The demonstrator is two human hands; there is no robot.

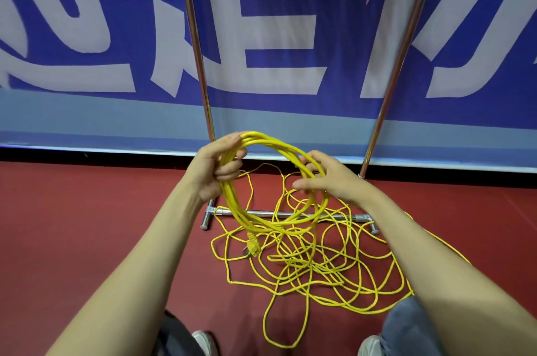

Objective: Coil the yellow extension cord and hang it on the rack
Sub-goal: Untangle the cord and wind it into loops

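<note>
at centre left of the frame the left hand (pixel 213 166) grips the gathered loops of the yellow extension cord (pixel 276 142), fingers curled tight round the bundle, and the coil hangs from it mid-frame with the plug (pixel 252 245) dangling at its bottom. just right of centre the right hand (pixel 328 178) holds the coil's other side, fingers loosely curled about the strands. below and to the right the uncoiled remainder lies tangled on the red floor (pixel 87 210), across the base bar of the chrome rack (pixel 198 44), whose two poles rise before a blue banner (pixel 276 6).
</note>
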